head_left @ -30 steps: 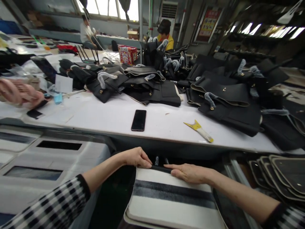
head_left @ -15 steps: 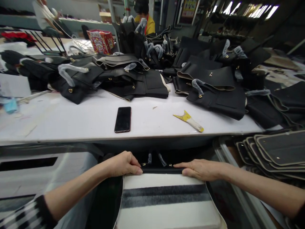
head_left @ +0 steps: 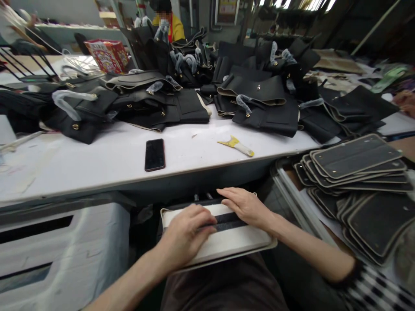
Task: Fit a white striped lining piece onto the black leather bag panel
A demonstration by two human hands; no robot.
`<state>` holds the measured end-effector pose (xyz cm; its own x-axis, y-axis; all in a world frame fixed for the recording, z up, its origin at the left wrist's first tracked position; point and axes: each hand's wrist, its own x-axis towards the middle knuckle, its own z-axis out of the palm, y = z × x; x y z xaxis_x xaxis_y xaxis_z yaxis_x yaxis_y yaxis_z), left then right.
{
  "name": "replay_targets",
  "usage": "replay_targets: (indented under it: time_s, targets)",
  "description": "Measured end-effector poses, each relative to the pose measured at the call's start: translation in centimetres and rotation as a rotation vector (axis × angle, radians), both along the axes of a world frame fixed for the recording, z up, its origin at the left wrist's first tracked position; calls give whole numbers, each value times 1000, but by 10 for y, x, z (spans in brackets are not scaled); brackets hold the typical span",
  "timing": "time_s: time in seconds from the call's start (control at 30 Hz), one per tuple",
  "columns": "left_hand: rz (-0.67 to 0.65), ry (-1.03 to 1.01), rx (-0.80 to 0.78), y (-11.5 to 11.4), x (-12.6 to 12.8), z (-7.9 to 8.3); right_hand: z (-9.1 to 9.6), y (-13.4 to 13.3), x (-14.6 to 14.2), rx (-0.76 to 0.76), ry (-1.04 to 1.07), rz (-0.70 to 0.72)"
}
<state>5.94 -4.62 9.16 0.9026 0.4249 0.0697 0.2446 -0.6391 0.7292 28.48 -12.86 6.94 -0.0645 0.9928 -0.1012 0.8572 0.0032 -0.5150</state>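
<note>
A white piece with a dark grey stripe (head_left: pixel 233 242) lies across my lap, just under the front edge of the white table (head_left: pixel 106 164). My left hand (head_left: pixel 186 233) rests palm down on its left half, fingers lying flat over the stripe. On the far right part of the piece my right hand (head_left: pixel 244 205) lies flat with its fingers stretched toward the table edge. Neither hand grips anything. A black edge shows along the far side of the striped piece.
A black phone (head_left: pixel 154 154) and a yellow-tipped scraper (head_left: pixel 236 146) lie on the table. Behind them are heaps of black bag parts (head_left: pixel 259 103). Stacked dark panels (head_left: pixel 356 172) sit at my right. A grey box (head_left: pixel 61 246) stands left. A person in yellow (head_left: pixel 170 23) sits far back.
The striped piece has come toward me onto my lap. Both hands moved from its far edge onto its top. The view has swung to the right.
</note>
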Motion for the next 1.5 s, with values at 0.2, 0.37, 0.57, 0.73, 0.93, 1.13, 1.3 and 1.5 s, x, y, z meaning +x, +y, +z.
replay_targets:
  time_s: [0.2, 0.37, 0.57, 0.73, 0.93, 1.13, 1.3, 1.5]
  targets:
    - [-78, 130, 123, -85, -6, -17, -27, -142, -19, 470, -30, -157]
    - [-7, 163, 263, -100, 1, -26, -49, -162, -44, 650, -11, -239]
    - [138, 84, 292, -104, 16, -31, -46, -146, -48, 618, 57, -404]
    - [215, 93, 153, -102, 22, -33, -53, -140, -61, 674, 90, -589]
    - [239, 144, 139, -100, 26, -36, -49, -131, -71, 681, 105, -708]
    - [231, 161, 224, -99, 31, -42, -47, -126, -74, 635, 31, -823]
    - [250, 158, 293, -99, 37, -43, -57, -126, -72, 622, 81, -934]
    - [251, 181, 335, -99, 42, -48, -66, -127, -66, 589, 284, -1045]
